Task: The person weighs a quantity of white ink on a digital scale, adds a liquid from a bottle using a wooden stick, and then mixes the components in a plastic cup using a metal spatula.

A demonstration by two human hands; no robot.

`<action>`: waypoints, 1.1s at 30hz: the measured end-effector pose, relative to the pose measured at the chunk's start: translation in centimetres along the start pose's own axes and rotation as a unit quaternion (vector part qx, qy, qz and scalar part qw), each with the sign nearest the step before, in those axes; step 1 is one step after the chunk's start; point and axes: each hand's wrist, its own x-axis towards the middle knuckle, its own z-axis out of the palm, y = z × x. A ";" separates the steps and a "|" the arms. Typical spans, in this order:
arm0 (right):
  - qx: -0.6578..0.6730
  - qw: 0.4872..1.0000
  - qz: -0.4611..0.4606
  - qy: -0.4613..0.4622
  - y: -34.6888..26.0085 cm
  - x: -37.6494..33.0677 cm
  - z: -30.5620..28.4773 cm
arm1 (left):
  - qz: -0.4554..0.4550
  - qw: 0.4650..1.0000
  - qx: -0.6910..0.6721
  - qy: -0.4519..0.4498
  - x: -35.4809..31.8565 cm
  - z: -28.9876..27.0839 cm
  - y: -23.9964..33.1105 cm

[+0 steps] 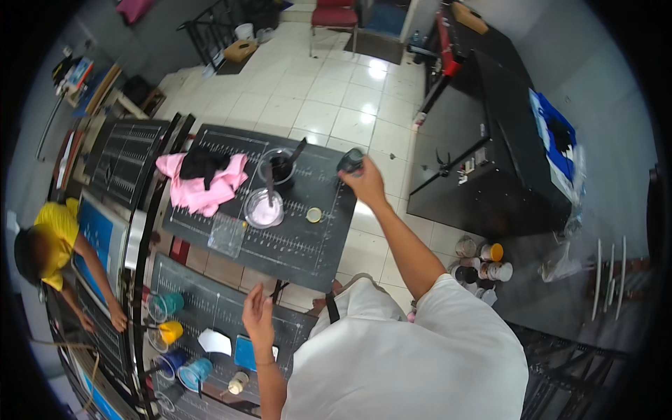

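The right hand (365, 183) wraps its fingers around a small dark jar (351, 162) at the far edge of the black table (294, 245). It looks rigid, light and smooth-sided, so best gripped around the body. The left hand (258, 318) hovers with fingers spread loose, holding nothing, just beyond a blue card (246, 351).

A loose white short-sleeved top was worn, and both forearms were left bare. A thin band was noted at the wrist of the left hand (257, 318). A dark strap was seen at the chest.
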 end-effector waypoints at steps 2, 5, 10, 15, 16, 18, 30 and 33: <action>0.011 0.988 0.012 0.154 2.8 2.3 -0.9 | 0.011 0.998 0.065 0.018 0.2 -3.6 2.3; -0.140 0.943 0.026 0.300 3.8 6.4 -20.7 | -0.027 0.999 -0.005 0.022 -2.7 3.3 -0.3; -0.190 0.851 0.181 0.455 8.7 5.9 -32.5 | -0.031 0.999 0.017 -0.024 -2.3 2.1 -1.4; -0.222 0.802 0.263 0.487 13.2 5.4 -38.4 | -0.035 0.989 0.062 -0.126 -2.3 4.5 0.6; -0.223 0.808 0.258 0.481 13.7 5.7 -38.7 | -0.041 0.988 0.061 -0.133 -2.3 4.8 1.1; -0.228 0.818 0.259 0.460 14.5 6.9 -39.0 | -0.040 0.988 0.062 -0.139 -2.2 5.1 1.4; -0.143 0.851 0.055 0.502 17.9 1.6 -28.0 | -0.041 0.999 -0.010 -0.016 -6.2 4.0 0.6; 0.061 0.990 -0.018 0.124 20.1 -3.6 -13.5 | -0.108 0.992 -0.065 0.005 -8.2 2.9 1.5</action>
